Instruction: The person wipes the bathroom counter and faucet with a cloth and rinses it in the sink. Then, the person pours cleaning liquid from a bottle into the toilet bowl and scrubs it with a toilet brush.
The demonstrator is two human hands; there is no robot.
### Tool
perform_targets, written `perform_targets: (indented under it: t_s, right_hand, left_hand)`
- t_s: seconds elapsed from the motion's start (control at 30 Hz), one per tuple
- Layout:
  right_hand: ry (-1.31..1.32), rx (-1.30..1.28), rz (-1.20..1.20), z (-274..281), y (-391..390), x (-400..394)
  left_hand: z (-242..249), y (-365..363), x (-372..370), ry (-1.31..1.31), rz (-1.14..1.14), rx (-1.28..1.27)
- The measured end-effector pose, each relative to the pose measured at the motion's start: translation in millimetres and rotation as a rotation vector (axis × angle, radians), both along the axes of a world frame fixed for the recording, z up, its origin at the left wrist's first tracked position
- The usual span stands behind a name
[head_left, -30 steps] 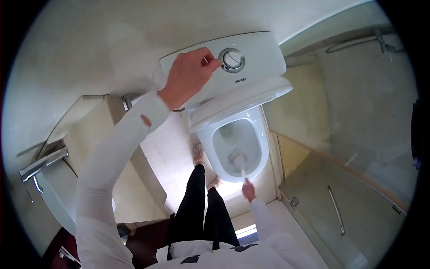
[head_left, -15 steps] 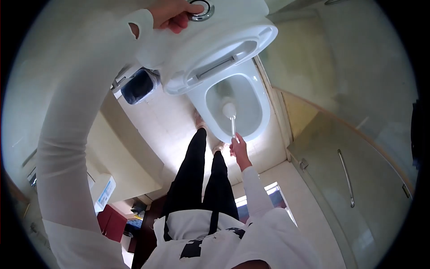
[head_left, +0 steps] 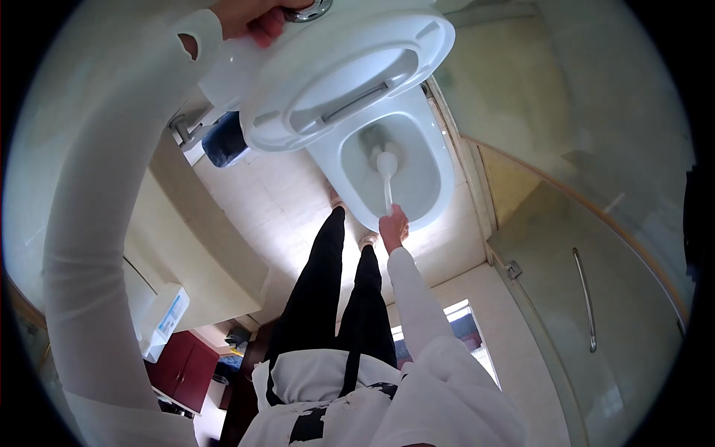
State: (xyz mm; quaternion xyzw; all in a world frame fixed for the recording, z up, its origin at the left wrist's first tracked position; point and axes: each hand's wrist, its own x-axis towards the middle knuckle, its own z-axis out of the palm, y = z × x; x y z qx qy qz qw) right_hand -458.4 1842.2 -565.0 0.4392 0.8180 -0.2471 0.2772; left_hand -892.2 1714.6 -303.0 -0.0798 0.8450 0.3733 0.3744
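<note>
My left hand [head_left: 255, 18] is at the top, on the toilet tank beside the round chrome flush button [head_left: 308, 10]; its fingers are curled and partly cut off by the frame's top edge. My right hand [head_left: 393, 226] is wrapped round the handle of a white toilet brush [head_left: 387, 165] at the front rim of the bowl. The brush head is down inside the toilet bowl [head_left: 444, 160]. Above the bowl, the lid and seat [head_left: 272, 119] are raised.
A dark bin [head_left: 223, 140] stands left of the toilet. A glass door with a metal handle [head_left: 586, 298] is at the right. At the left are a pale counter [head_left: 201, 223], a white box with a blue label [head_left: 165, 322] and a red cabinet [head_left: 182, 369].
The view has shifted, with my left hand and the flush button now higher and further left. My right hand has turned and the brush head sits a little deeper in the bowl.
</note>
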Motion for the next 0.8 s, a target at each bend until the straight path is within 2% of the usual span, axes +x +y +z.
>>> perform_targets:
  t_s: [0.13,0.17,0.2,0.23,0.3,0.5,0.7,0.73,0.77,0.8]
  right_hand:
    - [-0.002,0.057,0.157,11.0,8.7,-9.7]
    - [-0.003,0.055,0.162,-6.1,12.7,-4.4]
    - [0.142,-0.558,-0.508,-37.2,17.1,2.8]
    - [0.28,-1.161,-1.188,-44.8,18.2,-3.1]
    - [0.221,-1.104,-1.151,-55.4,19.4,-7.0]
    - [-0.021,-0.806,-0.981,-34.7,9.8,-32.5]
    - [0.149,-0.053,0.089,-37.3,0.0,-7.0]
    - [0.171,-0.083,0.12,-42.0,3.3,-7.0]
    - [0.173,-0.271,0.006,-51.3,7.7,-6.8]
    - [0.16,-0.508,-0.205,-61.6,10.4,-8.2]
  left_hand:
    - [-5.4,-1.7,-2.1,-0.005,0.004,0.004]
    - [-6.2,-2.1,-1.7,-0.007,0.009,0.002]
    - [-5.4,-1.7,-1.7,-0.006,0.008,-0.002]
    - [-4.2,-1.6,-1.4,-0.006,0.008,-0.005]
    - [-1.7,0.0,0.6,0.006,0.009,-0.024]
    - [0.5,-0.5,2.8,0.03,-0.026,-0.017]
    - [-4.4,-3.8,1.1,0.019,-0.022,-0.019]
    - [-5.2,-4.9,0.7,0.02,-0.031,0.0]
    - [-4.7,-4.7,1.4,0.017,-0.029,-0.001]
    - [-4.2,-3.9,1.4,0.025,-0.028,-0.011]
